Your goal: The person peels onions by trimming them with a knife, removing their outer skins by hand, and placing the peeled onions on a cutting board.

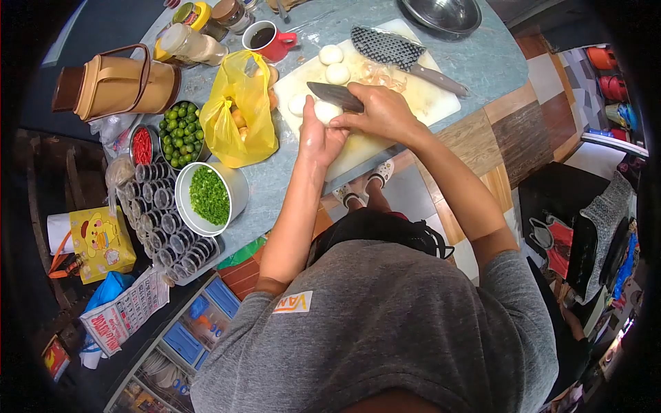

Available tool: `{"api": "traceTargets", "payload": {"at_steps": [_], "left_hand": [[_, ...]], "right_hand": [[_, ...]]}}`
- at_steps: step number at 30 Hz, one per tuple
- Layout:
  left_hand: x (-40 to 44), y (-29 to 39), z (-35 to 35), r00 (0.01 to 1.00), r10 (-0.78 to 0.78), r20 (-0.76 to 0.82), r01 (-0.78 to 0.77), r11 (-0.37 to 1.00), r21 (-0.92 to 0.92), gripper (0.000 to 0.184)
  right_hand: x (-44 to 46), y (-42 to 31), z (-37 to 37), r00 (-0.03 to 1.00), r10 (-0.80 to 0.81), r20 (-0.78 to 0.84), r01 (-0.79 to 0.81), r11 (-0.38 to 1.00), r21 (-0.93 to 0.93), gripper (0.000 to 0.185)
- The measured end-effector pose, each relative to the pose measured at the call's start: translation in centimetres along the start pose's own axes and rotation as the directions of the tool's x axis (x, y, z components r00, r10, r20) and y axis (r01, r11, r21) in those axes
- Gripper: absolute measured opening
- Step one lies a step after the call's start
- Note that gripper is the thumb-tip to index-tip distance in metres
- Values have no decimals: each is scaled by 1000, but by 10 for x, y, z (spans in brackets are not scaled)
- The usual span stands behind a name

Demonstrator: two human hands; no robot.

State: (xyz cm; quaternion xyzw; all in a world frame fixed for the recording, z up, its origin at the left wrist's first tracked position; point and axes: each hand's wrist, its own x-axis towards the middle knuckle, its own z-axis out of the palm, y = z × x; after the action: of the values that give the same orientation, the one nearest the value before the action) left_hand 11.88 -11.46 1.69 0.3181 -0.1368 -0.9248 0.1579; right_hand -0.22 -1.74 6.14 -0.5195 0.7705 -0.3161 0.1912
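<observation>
My left hand (pixel 321 141) is closed around a white peeled onion (pixel 326 113) above the near edge of a white cutting board (pixel 441 103). My right hand (pixel 381 110) grips a small dark-bladed knife (pixel 335 95), its blade pointing left, just over that onion. Another peeled onion (pixel 297 104) lies left of my hands. Two more, including a whole white onion (pixel 331 54), sit farther up the board. Thin brownish peels (pixel 380 77) are scattered beyond my right hand. A cleaver with a patterned blade (pixel 387 47) lies across the board's far right.
Left of the board stand a yellow plastic bag (pixel 237 131) of round brownish produce, a red mug (pixel 277 45) of dark liquid, a white tub (pixel 237 193) of chopped greens, small green citrus (pixel 181 134), red chilies (pixel 142 146), lidded cups (pixel 162 220) and a thermos (pixel 127 86). A metal bowl (pixel 444 15) sits far right.
</observation>
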Motion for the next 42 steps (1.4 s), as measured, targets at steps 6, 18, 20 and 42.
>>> {"api": "traceTargets", "payload": {"at_steps": [6, 18, 20, 42], "left_hand": [[8, 1, -7, 1000, 6, 21, -6, 1000, -22, 51], [8, -1, 0, 995, 73, -72, -76, 996, -37, 40], [7, -1, 0, 995, 69, -69, -73, 995, -62, 39], [-1, 12, -18, 993, -102, -53, 106, 992, 75, 54]], "right_hand": [[2, -1, -1, 999, 28, 29, -29, 999, 16, 51], [-1, -5, 8, 996, -85, -39, 80, 990, -116, 48], [-1, -5, 7, 996, -47, -78, 37, 992, -120, 46], [-6, 31, 2, 996, 74, -42, -76, 995, -66, 37]]}}
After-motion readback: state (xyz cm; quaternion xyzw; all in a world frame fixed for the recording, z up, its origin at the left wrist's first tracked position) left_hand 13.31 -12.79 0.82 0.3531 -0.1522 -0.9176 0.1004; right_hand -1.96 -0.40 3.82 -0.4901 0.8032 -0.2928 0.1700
